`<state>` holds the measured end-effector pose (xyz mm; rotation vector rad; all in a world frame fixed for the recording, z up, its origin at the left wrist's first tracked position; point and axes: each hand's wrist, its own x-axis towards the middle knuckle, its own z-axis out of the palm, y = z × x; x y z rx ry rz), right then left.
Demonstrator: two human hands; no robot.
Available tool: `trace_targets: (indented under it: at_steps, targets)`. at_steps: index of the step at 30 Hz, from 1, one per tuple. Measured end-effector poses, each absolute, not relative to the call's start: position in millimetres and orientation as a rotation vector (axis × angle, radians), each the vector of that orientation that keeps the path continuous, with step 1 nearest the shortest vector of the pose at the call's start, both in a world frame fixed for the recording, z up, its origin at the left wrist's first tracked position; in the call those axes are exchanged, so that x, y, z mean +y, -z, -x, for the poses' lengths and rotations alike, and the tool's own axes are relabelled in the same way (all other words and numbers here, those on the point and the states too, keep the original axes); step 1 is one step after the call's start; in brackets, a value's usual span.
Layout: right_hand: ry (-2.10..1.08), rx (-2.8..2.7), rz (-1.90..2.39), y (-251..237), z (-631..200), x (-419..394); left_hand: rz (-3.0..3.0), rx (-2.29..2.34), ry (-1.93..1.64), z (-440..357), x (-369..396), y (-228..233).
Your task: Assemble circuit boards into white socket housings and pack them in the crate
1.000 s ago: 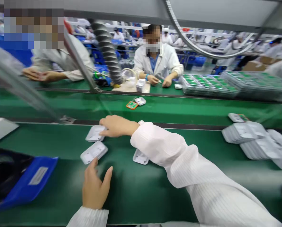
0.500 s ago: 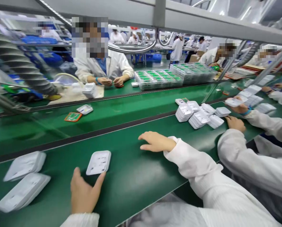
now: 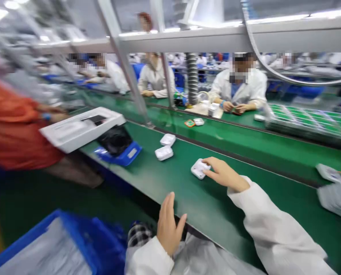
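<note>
A white plastic casing with rounded corners and small cutouts lies at the middle of the green work surface. My right hand reaches in from the right, its thumb and fingers at the casing's right edge, gripping it there. Open, with fingers stretched, my left hand hovers by the front edge of the surface and holds nothing. Beyond the casing, to the left, sit a small stack of white casings and another white casing just behind it.
A blue bin with a black bag and a white box stand at left, near a person in orange. A stack of casings is at right. Across the line, a co-worker sits beside trays of green boards.
The view has swung left. My left hand has left the casing and drawn back to the surface's front edge. My right hand has come over to the casing.
</note>
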<state>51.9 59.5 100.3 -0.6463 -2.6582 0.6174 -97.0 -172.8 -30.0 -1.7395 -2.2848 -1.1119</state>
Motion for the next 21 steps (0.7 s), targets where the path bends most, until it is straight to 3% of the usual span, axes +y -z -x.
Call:
trace_targets:
  at_steps: [5,11,16,21]
  targets:
    - [-0.623,-2.749,0.409,-113.4,-24.6,21.3,1.287,-2.668,1.229,84.7,-270.1,78.2]
    - [-0.631,-2.857,-0.009,-105.3,23.7,-37.3,0.286,-2.909,1.377,89.5,-409.5,131.1]
    - [-0.705,-2.909,-0.376,-96.0,83.8,-94.1,-0.265,-2.817,1.152,105.3,-517.0,121.3]
    - [-0.833,-2.940,-0.677,-74.1,179.8,-157.9,-0.488,-2.872,0.881,142.2,-576.2,95.4]
